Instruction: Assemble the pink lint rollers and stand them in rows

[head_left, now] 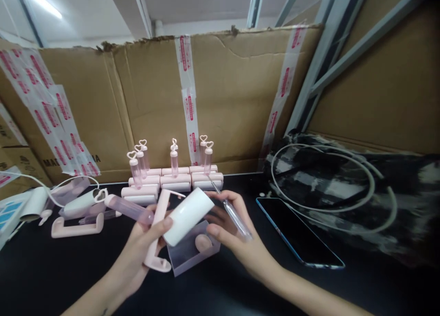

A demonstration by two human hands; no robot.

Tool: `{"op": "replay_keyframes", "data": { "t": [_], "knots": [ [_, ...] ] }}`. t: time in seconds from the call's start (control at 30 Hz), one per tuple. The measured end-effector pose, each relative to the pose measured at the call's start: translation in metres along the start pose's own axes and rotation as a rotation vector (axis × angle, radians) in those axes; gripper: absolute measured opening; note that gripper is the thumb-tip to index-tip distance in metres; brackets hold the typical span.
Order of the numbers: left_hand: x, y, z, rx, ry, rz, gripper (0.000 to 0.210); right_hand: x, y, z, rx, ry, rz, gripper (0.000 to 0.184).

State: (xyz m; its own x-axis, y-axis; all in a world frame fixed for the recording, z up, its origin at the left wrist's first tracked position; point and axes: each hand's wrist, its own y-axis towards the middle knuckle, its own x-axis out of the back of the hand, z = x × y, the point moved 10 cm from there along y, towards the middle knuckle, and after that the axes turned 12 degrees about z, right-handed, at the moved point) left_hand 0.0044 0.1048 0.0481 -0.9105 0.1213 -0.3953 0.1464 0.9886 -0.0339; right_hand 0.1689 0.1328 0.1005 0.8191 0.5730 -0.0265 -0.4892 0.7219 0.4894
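My left hand is closed around several parts at once. Its thumb presses a pink U-shaped bracket and a smooth white cylinder, both tilted. A translucent pink tube with a heart-shaped loop sticks out to the left from the same hand. My right hand holds a screwdriver with a clear handle, its thin shaft pointing up and away. Below and between the hands is a translucent box with a round pale piece in it, partly hidden by the white cylinder.
Pink-and-white roller units stand in rows at the back, with upright heart-topped tubes. At left lie another pink bracket and a white roll. On the right are a phone and a coiled white cable. Cardboard walls the back.
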Motion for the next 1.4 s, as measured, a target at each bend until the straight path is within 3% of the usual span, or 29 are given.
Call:
{"op": "replay_keyframes", "data": {
  "t": [0.13, 0.23, 0.33, 0.43, 0.53, 0.63, 0.7, 0.8, 0.87, 1.1, 1.4],
  "knots": [
    [-0.019, -0.004, -0.001, -0.045, -0.001, 0.080, 0.064, 0.003, 0.000, 0.004, 0.029, 0.034, -0.083, 0.035],
    [-0.015, -0.006, -0.012, -0.117, -0.033, 0.053, 0.060, 0.006, -0.003, 0.034, 0.285, -0.241, -0.070, 0.045],
    [-0.013, -0.008, -0.010, -0.108, -0.080, 0.055, 0.059, -0.025, -0.007, 0.047, 0.455, -0.632, 0.199, 0.043],
    [-0.020, -0.011, -0.001, -0.070, -0.015, 0.108, 0.057, -0.057, -0.009, 0.030, 0.390, -0.766, 0.505, 0.034],
    [-0.024, -0.012, 0.003, -0.057, 0.053, 0.140, 0.057, -0.069, -0.009, 0.024, 0.353, -0.781, 0.590, 0.032],
    [-0.010, -0.010, 0.003, 0.000, 0.009, 0.093, 0.062, -0.060, -0.013, 0.040, 0.462, -0.780, 0.518, 0.024],
    [0.003, -0.008, -0.001, 0.064, -0.017, 0.068, 0.065, -0.038, -0.015, 0.056, 0.510, -0.705, 0.383, 0.024],
    [0.017, -0.005, -0.007, 0.200, 0.014, 0.126, 0.073, 0.004, -0.008, 0.050, 0.281, -0.556, 0.215, 0.037],
    [0.023, -0.004, -0.009, 0.275, 0.041, 0.194, 0.079, 0.015, -0.005, 0.040, 0.142, -0.540, 0.214, 0.042],
    [0.027, -0.001, 0.001, 0.329, 0.092, 0.324, 0.079, 0.005, -0.010, 0.041, 0.204, -0.525, 0.329, 0.045],
    [0.024, 0.002, 0.006, 0.351, 0.056, 0.348, 0.077, -0.009, -0.010, 0.040, 0.227, -0.557, 0.415, 0.043]
  ]
}}
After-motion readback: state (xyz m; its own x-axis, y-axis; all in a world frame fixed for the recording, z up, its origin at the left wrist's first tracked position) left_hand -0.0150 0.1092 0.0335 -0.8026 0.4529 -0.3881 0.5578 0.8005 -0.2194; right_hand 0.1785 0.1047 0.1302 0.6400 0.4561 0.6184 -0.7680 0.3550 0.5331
